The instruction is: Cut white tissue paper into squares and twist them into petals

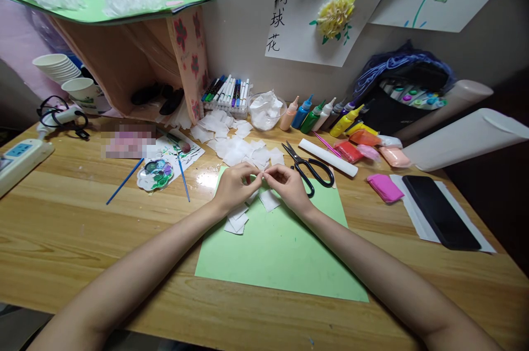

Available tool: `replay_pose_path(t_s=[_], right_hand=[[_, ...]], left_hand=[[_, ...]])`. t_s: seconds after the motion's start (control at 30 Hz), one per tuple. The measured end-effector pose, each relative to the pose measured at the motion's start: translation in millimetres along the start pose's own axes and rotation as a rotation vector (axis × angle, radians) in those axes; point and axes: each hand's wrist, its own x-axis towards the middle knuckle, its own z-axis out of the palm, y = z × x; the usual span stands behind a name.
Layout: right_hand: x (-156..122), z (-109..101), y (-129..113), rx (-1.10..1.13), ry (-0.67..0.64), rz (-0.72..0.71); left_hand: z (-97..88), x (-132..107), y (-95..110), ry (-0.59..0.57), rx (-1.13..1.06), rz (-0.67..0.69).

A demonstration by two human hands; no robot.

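My left hand (237, 184) and my right hand (288, 184) meet fingertip to fingertip above a light green sheet of paper (285, 260). Both pinch a tiny bit of white paper, mostly hidden by the fingers. Beneath and beside them lie white paper squares (237, 222), some under the left wrist. More white paper pieces (235, 150) are spread in a loose heap just beyond the hands. Black-handled scissors (312, 166) rest to the right of my right hand, blades apart, pointing away to the left.
A clear bowl of white paper (268, 111), paint bottles (312, 115) and a marker box (227, 95) line the back. Left are a paint palette (155, 176) and brushes (125, 181). Right are a white roll (328, 158), clay packets (384, 188) and a phone (441, 212).
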Motion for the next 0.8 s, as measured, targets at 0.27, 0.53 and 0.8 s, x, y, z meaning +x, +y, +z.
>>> replay_pose_path(t_s=[0.27, 0.53, 0.8], right_hand=[[-1.1, 0.0, -1.7, -0.035, 0.033, -0.002], [-0.5, 0.0, -2.2, -0.018, 0.011, 0.009], [-3.4, 2.3, -4.9, -0.109, -0.017, -0.029]], left_hand=[[-1.0, 0.9, 0.2, 0.058, 0.083, -0.071], [-0.8, 2.4, -1.5, 0.082, 0.115, -0.126], [0.1, -2.5, 3.4, 0.017, 0.18, -0.045]])
